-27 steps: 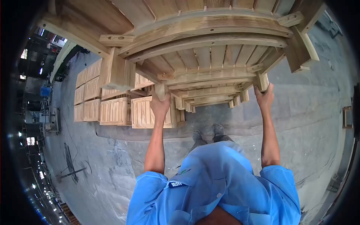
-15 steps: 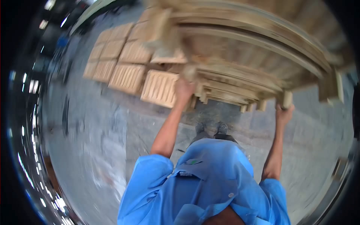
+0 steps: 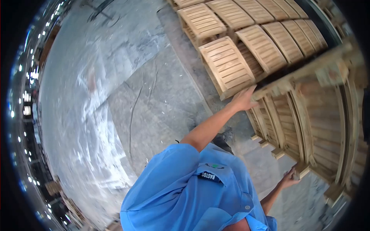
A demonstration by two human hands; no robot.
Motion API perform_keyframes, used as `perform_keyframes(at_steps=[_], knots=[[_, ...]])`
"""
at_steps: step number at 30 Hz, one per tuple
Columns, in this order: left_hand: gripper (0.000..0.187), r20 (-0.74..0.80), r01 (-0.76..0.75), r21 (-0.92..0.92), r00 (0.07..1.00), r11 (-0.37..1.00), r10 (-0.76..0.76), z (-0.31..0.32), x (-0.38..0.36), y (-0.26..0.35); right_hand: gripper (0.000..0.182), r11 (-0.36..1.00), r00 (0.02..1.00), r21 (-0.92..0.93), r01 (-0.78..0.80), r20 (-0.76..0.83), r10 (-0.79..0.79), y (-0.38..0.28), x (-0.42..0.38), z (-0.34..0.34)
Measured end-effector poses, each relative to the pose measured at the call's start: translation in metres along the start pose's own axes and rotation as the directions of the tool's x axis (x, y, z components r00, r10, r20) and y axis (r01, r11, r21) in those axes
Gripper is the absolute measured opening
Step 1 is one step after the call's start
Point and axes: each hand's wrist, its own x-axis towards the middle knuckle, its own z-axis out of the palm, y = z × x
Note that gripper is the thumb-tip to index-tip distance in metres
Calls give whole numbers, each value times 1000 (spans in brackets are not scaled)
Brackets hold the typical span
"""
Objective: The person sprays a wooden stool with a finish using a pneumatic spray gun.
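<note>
A large stack of slatted wooden pieces [image 3: 304, 115] leans across the right side of the view, its rails and leg ends towards me. My left hand [image 3: 243, 100] grips the stack's near upper corner, fingers on one side and thumb on the other. Lower down, my right hand [image 3: 289, 179] is closed round a protruding wooden leg end [image 3: 301, 169]. Part of its fingers is hidden behind the wood. Beside my left hand is the corner of a slatted wooden stool [image 3: 226, 65].
Rows of slatted stools [image 3: 266, 42] stand at the upper right, close to the stack. A grey, stained floor [image 3: 142, 104] spreads to the left, with a dark stand [image 3: 103, 13] at the top. More wooden pieces [image 3: 69, 208] lie at the lower left.
My view has turned, so the stools now appear at the upper right and the stack at the right. Both hands remain on the stack; my left hand is now beside the nearest stool.
</note>
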Motion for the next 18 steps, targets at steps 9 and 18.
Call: perform_keyframes(at_steps=[9,18], knots=[[59,-309,874,75,478,480,-822,-215,-394,-275,67,537,308,-657,-529,441,843,0,-182,52],[50,-354,723,-690,-311,22,-882,-282,-565,-291,34,887,148,-461,25,879,453,-177,-283,262]])
